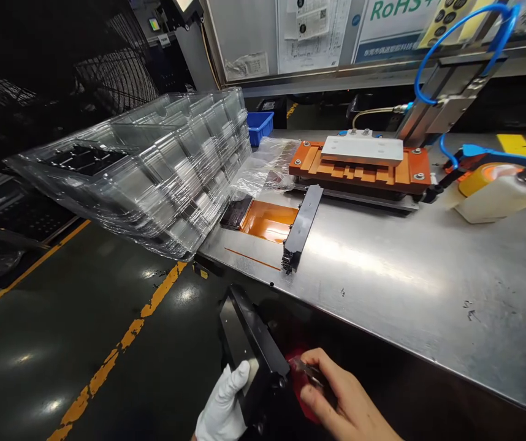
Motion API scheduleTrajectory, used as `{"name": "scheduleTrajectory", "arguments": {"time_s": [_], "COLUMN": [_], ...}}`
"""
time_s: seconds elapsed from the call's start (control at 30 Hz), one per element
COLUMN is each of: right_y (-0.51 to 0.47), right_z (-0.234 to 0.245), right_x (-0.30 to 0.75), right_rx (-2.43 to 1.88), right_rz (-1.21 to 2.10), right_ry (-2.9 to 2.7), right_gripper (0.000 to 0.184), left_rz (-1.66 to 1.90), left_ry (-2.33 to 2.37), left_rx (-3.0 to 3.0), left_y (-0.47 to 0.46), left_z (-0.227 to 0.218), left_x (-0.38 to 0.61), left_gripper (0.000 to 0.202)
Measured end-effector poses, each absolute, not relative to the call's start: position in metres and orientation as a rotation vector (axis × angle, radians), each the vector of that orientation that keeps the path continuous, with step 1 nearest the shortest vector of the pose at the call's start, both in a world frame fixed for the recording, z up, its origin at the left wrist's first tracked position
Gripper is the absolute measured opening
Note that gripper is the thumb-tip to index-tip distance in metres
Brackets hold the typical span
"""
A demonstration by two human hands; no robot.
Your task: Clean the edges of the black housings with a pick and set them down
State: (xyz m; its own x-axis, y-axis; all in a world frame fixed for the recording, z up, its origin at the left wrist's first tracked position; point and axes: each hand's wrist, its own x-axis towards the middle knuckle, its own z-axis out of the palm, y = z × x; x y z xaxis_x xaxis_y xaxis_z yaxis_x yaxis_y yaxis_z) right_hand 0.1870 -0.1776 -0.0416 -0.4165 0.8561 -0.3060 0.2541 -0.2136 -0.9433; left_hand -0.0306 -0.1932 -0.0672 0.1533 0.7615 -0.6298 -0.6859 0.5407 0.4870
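Note:
My left hand (226,401), in a white glove, grips a long black plastic part (256,343) off the front of the bench, its thumb across the face. My bare right hand (336,398) is closed on a thin, dark, blade-like tool (311,372) at the near end of that part. Its exact kind is unclear, and I cannot tell whether it touches the part. Something red (303,392) shows below, partly hidden by my fingers. On the bench lies another black bar-shaped part (303,226), beside an orange translucent sheet (270,220).
Stacked clear plastic trays (175,171) overhang the bench's left end. An orange press fixture (359,168) with a blue hose (422,67) stands at the back. A white bottle (497,196) is at right, a blue bin (260,125) behind. The metal bench (405,275) has a straight front edge.

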Motion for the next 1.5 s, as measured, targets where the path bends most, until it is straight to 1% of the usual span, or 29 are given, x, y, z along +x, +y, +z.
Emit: {"name": "scheduleTrajectory", "arguments": {"time_s": [0.1,0.2,0.4,0.6,0.8,0.97,1.07,1.17,1.23,1.3,1.4,1.5], "right_y": [-0.171,-0.166,-0.164,-0.167,-0.169,-0.169,-0.171,-0.173,-0.173,-0.172,-0.171,-0.169], "right_z": [-0.033,-0.031,-0.033,-0.033,-0.037,-0.04,-0.04,-0.035,-0.029,-0.026,-0.029,-0.038], "right_x": [0.192,0.191,0.19,0.189,0.188,0.189,0.189,0.191,0.192,0.192,0.19,0.184], "right_rx": [-1.297,-1.297,-1.291,-1.28,-1.269,-1.269,-1.196,-1.181,-1.237,-1.275,-1.285,-1.298], "right_rz": [1.501,1.413,1.489,1.562,1.505,1.435,1.351,1.458,1.588,1.628,1.524,1.295], "right_ry": [-1.813,-1.886,-1.887,-1.811,-1.77,-1.816,-1.84,-1.711,-1.59,-1.566,-1.668,-1.755], "right_gripper": [0.047,0.048,0.047,0.044,0.056,0.051,0.052,0.051,0.044,0.04,0.038,0.042], "left_rz": [1.001,0.954,0.877,0.854,0.922,0.971,0.983,0.968,0.967,0.971,0.984,0.964], "left_ry": [0.9,0.878,0.874,0.872,0.887,0.908,0.945,0.96,0.926,0.857,0.776,0.798], "left_rx": [0.101,0.19,0.285,0.344,0.306,0.288,0.297,0.29,0.242,0.162,0.058,-0.015], "left_y": [-0.196,-0.197,-0.199,-0.199,-0.198,-0.198,-0.198,-0.198,-0.198,-0.197,-0.195,-0.197], "left_z": [-0.068,-0.066,-0.06,-0.055,-0.047,-0.044,-0.047,-0.051,-0.054,-0.053,-0.049,-0.046], "left_x": [-0.029,-0.026,-0.023,-0.023,-0.017,-0.013,-0.013,-0.016,-0.018,-0.018,-0.016,-0.012], "left_gripper": [0.02,0.025,0.035,0.037,0.034,0.028,0.032,0.033,0.031,0.031,0.03,0.023]}}
